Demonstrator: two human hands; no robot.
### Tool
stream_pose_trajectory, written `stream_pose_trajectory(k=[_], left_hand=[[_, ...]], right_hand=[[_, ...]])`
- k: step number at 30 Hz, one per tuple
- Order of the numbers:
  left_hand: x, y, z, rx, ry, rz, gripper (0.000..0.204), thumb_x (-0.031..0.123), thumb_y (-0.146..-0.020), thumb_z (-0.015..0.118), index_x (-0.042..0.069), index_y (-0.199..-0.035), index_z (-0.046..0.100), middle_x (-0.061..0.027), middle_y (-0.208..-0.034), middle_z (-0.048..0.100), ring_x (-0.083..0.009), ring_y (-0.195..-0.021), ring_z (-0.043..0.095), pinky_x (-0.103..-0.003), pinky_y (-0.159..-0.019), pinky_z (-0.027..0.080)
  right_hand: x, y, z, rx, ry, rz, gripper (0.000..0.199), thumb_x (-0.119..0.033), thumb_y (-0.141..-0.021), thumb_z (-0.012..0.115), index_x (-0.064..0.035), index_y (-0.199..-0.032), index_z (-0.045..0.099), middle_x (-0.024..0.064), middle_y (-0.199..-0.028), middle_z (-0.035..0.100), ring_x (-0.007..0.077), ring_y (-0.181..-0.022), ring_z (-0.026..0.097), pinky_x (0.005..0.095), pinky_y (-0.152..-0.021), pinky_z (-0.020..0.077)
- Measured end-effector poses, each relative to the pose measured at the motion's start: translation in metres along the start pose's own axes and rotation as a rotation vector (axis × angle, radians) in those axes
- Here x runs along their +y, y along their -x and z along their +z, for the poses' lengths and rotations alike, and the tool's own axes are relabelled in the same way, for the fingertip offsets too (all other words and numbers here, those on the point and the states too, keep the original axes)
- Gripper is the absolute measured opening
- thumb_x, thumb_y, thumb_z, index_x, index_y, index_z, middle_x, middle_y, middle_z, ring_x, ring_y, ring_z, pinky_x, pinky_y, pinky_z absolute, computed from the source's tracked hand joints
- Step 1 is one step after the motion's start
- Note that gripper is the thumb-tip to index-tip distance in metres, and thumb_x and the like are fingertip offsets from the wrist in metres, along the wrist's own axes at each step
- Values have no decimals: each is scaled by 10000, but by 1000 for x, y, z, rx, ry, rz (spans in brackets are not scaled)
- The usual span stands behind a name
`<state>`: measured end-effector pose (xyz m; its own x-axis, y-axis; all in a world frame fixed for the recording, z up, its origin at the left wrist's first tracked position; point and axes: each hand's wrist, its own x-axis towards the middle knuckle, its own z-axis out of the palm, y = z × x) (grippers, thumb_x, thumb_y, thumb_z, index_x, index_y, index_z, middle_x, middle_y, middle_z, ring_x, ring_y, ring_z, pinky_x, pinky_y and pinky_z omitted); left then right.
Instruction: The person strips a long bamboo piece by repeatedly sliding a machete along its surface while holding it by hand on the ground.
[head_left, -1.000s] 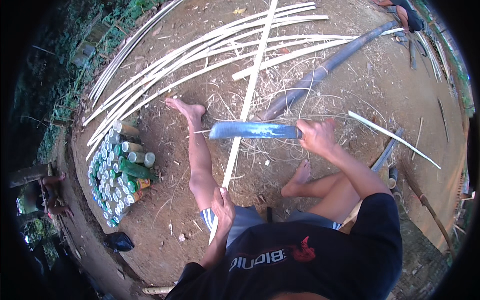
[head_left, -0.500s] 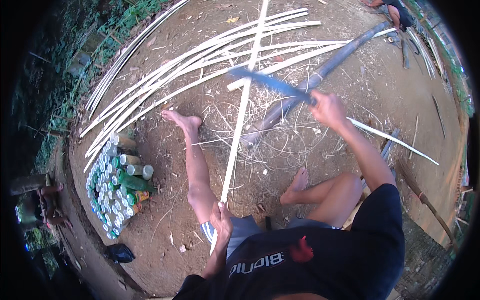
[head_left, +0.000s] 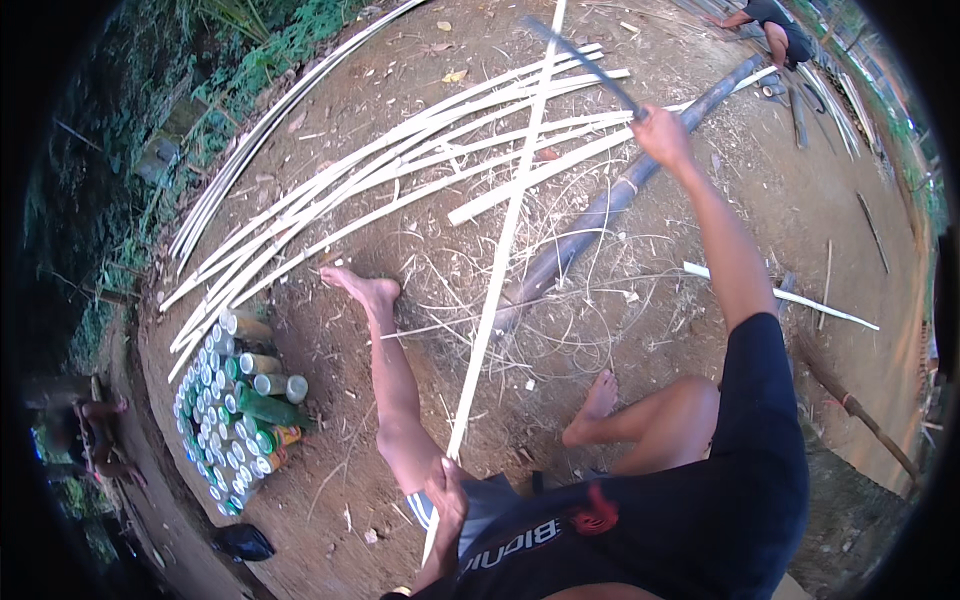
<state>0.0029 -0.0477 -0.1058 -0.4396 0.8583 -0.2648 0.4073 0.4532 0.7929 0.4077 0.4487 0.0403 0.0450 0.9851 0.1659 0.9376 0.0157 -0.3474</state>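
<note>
**Blade raised over held bamboo strip: splitting stroke in preparation**

We found the person seated on the bare ground (head_left: pixel 800 230), one leg stretched forward, the other folded. The left hand (head_left: pixel 447 497) was closed around the near end of a long pale bamboo strip (head_left: pixel 497 285), which ran from the lap away up the view, crossing the fanned pile of split strips (head_left: pixel 330 215) and passing just beside a dark bamboo pole (head_left: pixel 600 215). The right hand (head_left: pixel 662 135) was clamped on the handle of a long blade (head_left: pixel 575 55), held high at arm's length, well apart from the strip.

We judged the step in hand to be the wind-up of a chopping or paring stroke on the held strip. The next move would call for a controlled descent onto the strip well ahead of the gripping hand and clear of the outstretched foot (head_left: pixel 365 290); the grip would need to stay firm so the strip does not twist.

Against the view one second earlier, the blade had been level across the strip, close over it; half a second earlier it was angled and lifting; it now stood higher and farther out. The grip at the lap had not shifted.

Also noted: a cluster of cans and bottles (head_left: pixel 235 410) on the person's left, and another person (head_left: pixel 775 25) at the far edge.
</note>
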Motion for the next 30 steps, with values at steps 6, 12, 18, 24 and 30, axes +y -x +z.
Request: stream_pose_trajectory(k=[6,12,18,24,30], left_hand=[[1,4,-18,2,-6,-8,508,442,-1008,398,10,-761,503,-194,-596,459,-321,-546,432,-442,-525,316],[-9,2,-1,14,49,-11,524,462,-1005,430,-7,-794,528,-140,-594,458,-218,-564,451,-394,-532,353],[19,3,-12,23,-18,8,379,291,-991,544,-18,-776,500,-111,-628,494,-179,-557,456,-356,-523,365],[30,0,-12,-75,-65,77,367,290,-983,559,-4,-766,530,-145,-622,617,-244,-544,612,-385,-524,451],[-6,-3,-24,-164,-269,8,475,386,-982,535,-49,-832,657,-190,-567,612,-333,-520,631,-446,-529,476]], right_hand=[[0,-43,-3,51,-42,-111,209,-216,-815,622,-41,-923,652,135,-673,636,269,-644,636,407,-646,504],[82,-86,25,157,-760,408,191,-228,-851,621,-53,-777,603,79,-562,552,191,-417,530,375,-378,389],[121,196,208,124,-756,691,372,-345,-893,643,11,-997,609,104,-636,591,241,-569,611,405,-501,445],[181,374,301,-213,-233,1139,365,-313,-825,657,-2,-1016,668,217,-887,695,332,-868,697,474,-792,527],[146,350,268,-84,-107,775,406,-344,-766,715,19,-946,691,229,-835,700,365,-847,705,479,-746,537]])
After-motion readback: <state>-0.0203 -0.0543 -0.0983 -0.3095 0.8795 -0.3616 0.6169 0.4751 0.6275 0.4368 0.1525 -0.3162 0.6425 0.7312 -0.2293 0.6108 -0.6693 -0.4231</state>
